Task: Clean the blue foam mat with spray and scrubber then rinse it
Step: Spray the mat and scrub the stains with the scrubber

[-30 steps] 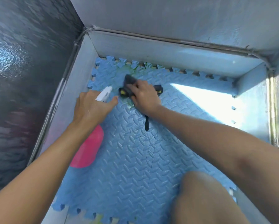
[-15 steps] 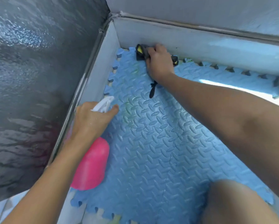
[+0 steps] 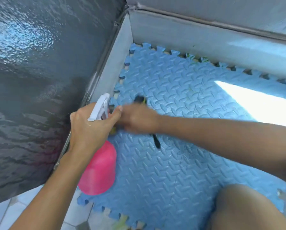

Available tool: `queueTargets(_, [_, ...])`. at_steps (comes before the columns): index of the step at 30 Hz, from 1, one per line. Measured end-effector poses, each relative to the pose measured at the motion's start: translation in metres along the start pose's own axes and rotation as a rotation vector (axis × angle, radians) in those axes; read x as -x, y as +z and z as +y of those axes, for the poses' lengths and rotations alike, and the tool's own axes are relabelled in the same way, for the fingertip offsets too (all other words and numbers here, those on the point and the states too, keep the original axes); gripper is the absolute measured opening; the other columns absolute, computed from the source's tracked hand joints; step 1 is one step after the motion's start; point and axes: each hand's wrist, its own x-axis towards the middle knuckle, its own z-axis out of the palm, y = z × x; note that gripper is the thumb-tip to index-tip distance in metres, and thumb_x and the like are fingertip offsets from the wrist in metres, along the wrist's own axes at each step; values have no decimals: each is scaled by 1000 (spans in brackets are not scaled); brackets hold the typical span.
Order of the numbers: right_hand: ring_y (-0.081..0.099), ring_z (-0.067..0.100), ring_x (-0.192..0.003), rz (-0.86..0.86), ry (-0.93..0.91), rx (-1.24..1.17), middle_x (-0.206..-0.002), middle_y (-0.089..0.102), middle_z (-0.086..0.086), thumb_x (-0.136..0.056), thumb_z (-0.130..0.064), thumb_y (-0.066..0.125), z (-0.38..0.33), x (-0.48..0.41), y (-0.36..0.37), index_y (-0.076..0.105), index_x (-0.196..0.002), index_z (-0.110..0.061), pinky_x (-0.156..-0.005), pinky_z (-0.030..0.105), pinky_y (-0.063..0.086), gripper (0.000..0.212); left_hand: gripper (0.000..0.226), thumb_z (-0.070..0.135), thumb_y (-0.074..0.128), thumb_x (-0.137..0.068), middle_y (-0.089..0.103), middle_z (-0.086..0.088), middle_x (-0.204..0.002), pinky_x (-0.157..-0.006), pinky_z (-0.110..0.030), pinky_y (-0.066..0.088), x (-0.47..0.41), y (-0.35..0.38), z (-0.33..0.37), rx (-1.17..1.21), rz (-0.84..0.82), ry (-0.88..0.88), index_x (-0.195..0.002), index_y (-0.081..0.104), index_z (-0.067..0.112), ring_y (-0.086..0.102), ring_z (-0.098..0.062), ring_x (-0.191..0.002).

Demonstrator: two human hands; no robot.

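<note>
Right hand (image 3: 139,119) has pulled scrubber (image 3: 139,99) back from far corner to left edge of blue foam mat (image 3: 180,171), now just beside left hand (image 3: 89,125). I see knee (image 3: 248,208) nearest, over mat. Left hand grips pink spray bottle (image 3: 100,170) by white trigger head. Right hand blurred, fingers curled over scrubber, pressing it on mat. Mat lies flat in corner between dark wall (image 3: 39,80) and grey ledge (image 3: 205,39).

Bright daylight, sunlit patch on the mat (image 3: 180,100), glare on wet wall (image 3: 31,39), motion-blurred right hand (image 3: 139,119)
</note>
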Motion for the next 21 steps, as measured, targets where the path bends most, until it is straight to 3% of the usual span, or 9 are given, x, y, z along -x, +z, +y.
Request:
queueTargets(2, [59,28,-84,-167,-276,-9,-94,64,8,-97,-25,58,-37,40,11,71,-114,-16,-65,40,46,23,53,53,72,-81,56,-8,-52,-68,-37,48,0,1,0,-5,-9,6,-61,59,5,49,-27,-56])
queueTargets(4, [59,29,-87,-233,-318,-23,-97,64,8,-101,-24,54,-24,51,6,70,-118,-16,-68,40,48,24,57,53,72,-81,59,-14,-55,-67,-31,46,-1,4,-1,-5,-12,-5,-61,56,3,51,-33,-59])
queueTargets(7, [60,28,-92,-131,-47,116,-101,67,5,-98,-19,53,52,23,-23,70,-114,-24,-78,39,51,24,53,48,76,-82,57,-10,-54,-65,-30,45,-3,9,1,8,-7,-21,-61,55,4,50,-30,-57])
queueTargets(9, [59,33,-100,66,284,248,-107,64,13,-92,-19,54,114,11,-52,69,-117,-23,-81,39,49,30,53,49,77,-81,52,-4,-51,-63,-35,44,-5,11,3,-1,-44,-27,-61,54,5,48,-28,-54])
queueTargets(12, [56,39,-109,235,778,242,-115,59,19,-90,-26,52,158,18,-78,68,-116,-16,-89,43,48,32,63,54,76,-78,38,-5,-50,-55,-35,38,-7,17,9,-60,-85,-44,-57,42,5,36,-27,-52])
queueTargets(14, [57,38,-103,254,799,264,-111,61,17,-91,-29,53,144,25,-69,68,-118,-20,-86,41,48,32,66,54,76,-77,34,-7,-49,-52,-32,30,-9,23,13,-54,-70,-62,-52,31,12,28,-23,-51])
queueTargets(17, [58,32,-94,145,548,172,-102,63,11,-100,-30,53,104,70,-60,68,-126,-21,-80,40,47,31,59,59,72,-73,62,-10,-59,-53,-32,33,-19,32,26,14,-129,-22,-51,40,15,33,-20,-50])
queueTargets(19, [58,29,-92,81,471,146,-102,65,10,-102,-30,56,93,114,-76,69,-125,-18,-81,40,47,29,61,59,73,-75,65,-8,-62,-57,-35,38,-32,39,42,4,-205,45,-53,41,12,39,-23,-52])
queueTargets(21, [58,30,-96,122,651,206,-105,66,10,-100,-25,58,95,162,-100,69,-124,-18,-85,38,44,28,58,58,74,-77,54,-7,-57,-62,-36,44,-45,48,61,-57,-290,134,-58,48,10,48,-29,-56])
